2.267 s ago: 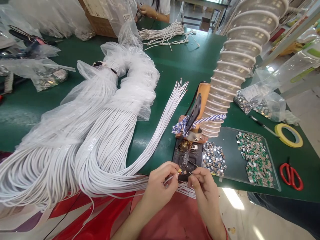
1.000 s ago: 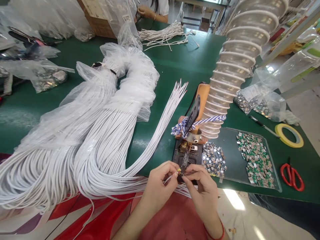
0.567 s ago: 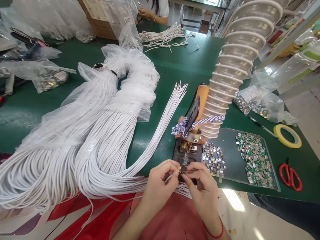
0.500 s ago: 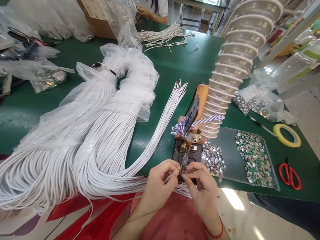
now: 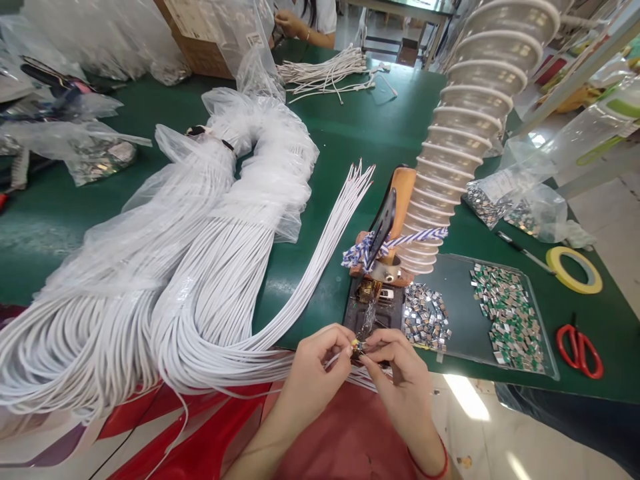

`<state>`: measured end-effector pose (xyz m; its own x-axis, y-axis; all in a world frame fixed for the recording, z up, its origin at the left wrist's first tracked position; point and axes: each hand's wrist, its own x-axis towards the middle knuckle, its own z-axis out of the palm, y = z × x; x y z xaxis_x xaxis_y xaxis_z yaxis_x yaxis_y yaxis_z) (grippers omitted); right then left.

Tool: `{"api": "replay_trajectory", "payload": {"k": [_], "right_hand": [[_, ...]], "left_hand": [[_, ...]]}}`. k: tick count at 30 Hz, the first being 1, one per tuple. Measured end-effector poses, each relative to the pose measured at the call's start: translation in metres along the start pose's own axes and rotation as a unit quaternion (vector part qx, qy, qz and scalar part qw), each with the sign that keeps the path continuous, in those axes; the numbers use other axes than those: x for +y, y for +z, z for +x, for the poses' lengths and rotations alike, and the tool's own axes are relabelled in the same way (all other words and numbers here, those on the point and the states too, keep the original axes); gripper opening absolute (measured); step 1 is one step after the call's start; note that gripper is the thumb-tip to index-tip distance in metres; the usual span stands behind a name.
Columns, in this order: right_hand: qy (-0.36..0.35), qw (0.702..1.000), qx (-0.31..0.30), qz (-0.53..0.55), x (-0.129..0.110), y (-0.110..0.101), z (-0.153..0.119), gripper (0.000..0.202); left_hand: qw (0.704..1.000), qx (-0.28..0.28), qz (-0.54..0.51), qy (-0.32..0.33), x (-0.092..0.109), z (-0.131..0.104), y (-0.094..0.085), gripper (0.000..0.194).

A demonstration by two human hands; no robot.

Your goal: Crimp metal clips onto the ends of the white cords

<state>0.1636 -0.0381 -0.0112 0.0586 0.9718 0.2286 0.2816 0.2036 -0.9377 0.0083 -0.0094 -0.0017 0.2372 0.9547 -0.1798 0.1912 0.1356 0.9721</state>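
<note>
My left hand is closed in a pinch on the end of a white cable, where small coloured wires show at the fingertips. Facing it, my right hand pinches at the same spot; whatever is between its fingers is too small to make out. Both hands meet at the front of a dark metal stand. An orange-handled tool, which looks like a soldering iron, is tied to the stand with a striped cloth strip. Beside my right hand lies a pile of small metal connectors.
Large bundles of white cable fill the left side. A ribbed clear hose rises behind the stand. On the right are a tray of small green boards, yellow tape and red scissors. Another person's hand shows at the back.
My fingertips have shifted slightly, and the coloured wires between them show more clearly. My right hand has moved a little left and down. The things on the table are unmoved.
</note>
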Motion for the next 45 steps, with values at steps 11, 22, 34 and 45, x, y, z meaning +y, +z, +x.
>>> {"api": "replay_trajectory", "payload": {"k": [11, 22, 34, 45], "right_hand": [[0.060, 0.986, -0.158, -0.013, -0.003, -0.024, -0.016, 0.013], [0.045, 0.983, -0.168, 0.057, -0.010, -0.039, -0.028, 0.027], [0.026, 0.994, -0.100, -0.025, 0.008, -0.110, -0.027, 0.018], [0.030, 0.997, -0.069, -0.026, 0.041, -0.081, -0.016, 0.025]], "left_hand": [[0.988, -0.129, -0.006, -0.084, 0.003, -0.025, -0.006, 0.027], [0.957, -0.289, -0.029, 0.015, 0.014, -0.039, 0.002, 0.039], [0.859, 0.067, 0.507, 0.002, 0.000, -0.013, -0.074, 0.034], [0.915, 0.087, 0.392, -0.039, 0.008, -0.009, -0.095, 0.023]]}}
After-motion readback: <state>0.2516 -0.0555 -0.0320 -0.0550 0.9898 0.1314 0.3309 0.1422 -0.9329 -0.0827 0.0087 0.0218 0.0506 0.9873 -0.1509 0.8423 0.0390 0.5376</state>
